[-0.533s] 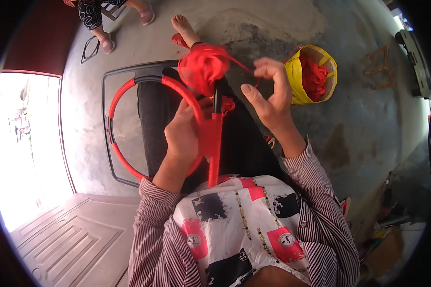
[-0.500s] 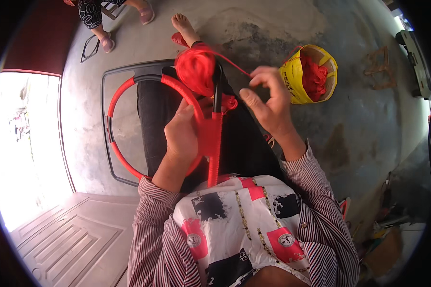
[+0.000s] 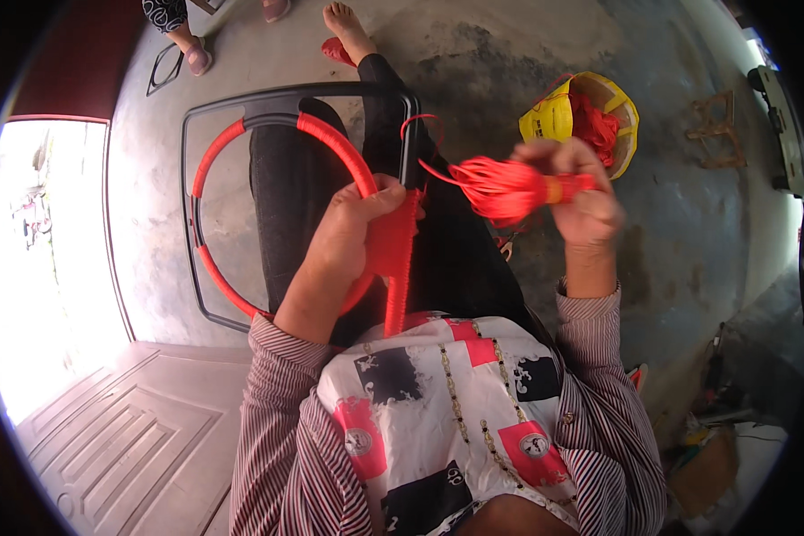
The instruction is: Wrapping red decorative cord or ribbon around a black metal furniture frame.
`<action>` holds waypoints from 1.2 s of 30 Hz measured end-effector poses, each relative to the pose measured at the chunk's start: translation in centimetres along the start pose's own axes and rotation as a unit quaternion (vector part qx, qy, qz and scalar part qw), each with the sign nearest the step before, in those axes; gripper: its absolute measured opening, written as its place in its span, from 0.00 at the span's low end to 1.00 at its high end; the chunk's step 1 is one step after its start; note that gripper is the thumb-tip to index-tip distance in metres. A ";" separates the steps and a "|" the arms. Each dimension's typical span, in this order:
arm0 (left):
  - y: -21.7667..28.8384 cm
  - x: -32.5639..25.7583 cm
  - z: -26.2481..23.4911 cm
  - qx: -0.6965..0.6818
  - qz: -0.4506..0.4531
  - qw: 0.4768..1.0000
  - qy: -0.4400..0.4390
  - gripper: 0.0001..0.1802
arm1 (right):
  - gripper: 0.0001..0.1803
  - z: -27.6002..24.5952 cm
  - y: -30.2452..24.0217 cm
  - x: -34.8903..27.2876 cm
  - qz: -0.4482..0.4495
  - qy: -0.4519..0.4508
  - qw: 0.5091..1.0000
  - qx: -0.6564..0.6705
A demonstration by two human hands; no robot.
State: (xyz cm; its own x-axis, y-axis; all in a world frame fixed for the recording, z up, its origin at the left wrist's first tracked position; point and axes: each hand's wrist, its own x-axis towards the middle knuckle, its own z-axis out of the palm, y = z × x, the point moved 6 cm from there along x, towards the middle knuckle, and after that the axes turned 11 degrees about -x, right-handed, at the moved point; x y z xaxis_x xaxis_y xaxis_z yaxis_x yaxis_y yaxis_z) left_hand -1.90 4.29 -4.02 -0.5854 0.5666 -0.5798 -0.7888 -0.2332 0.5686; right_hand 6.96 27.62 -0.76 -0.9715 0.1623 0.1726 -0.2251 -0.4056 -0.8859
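**Red cord wound onto a hoop frame, held across the lap**

Left hand (image 3: 353, 234) closed around the red-wrapped ring (image 3: 213, 152) at its near-right arc, thumb over the top, fingers curled beneath; just right of the knuckles, a straight bar wrapped in red cord (image 3: 396, 268), running down toward the patterned shirt (image 3: 456, 402); beyond and left of that hand, the rest of the ring, lying inside a dark rounded-rectangular frame (image 3: 188, 179) that rests over black-trousered legs (image 3: 295, 188).

Right hand (image 3: 581, 198) raised well to the right of the left one, clenched on a bundle of red cord (image 3: 509, 188); bundle sticking out leftward from the fist, bound by a yellow band beside the fingers; from its tip, a single taut strand (image 3: 433, 170) leading back to the frame's upper right corner, just above the left hand.

Past the right hand, on the concrete floor (image 3: 670, 232), a yellow bag (image 3: 554, 116) holding more red cord; far beyond the left hand, a bare foot (image 3: 344, 22) at the end of the outstretched leg, and another person's sandalled foot (image 3: 196, 58) further left; left of everything, a bright doorway (image 3: 45, 259).
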 end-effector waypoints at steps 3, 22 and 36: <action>0.2 -0.2 0.7 0.012 -0.019 0.999 -0.030 0.06 | 0.17 -4.3 -3.8 -2.5 -0.081 -0.096 0.979 0.158; 0.0 0.2 0.7 -0.026 0.000 1.000 -0.009 0.06 | 0.09 6.0 7.3 0.7 0.192 0.036 0.950 -0.245; 0.2 -0.1 1.4 0.026 0.014 0.999 -0.030 0.16 | 0.07 4.6 7.9 1.5 0.120 -0.010 0.952 -0.280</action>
State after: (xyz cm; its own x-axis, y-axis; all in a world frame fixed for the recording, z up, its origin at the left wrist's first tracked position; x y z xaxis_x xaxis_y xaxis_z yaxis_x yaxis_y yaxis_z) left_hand -1.76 5.30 -3.00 -0.5936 0.6076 -0.5277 -0.7606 -0.2093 0.6145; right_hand 3.41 20.48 -5.55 -0.9925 0.1061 -0.0603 0.0726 0.1160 -0.9906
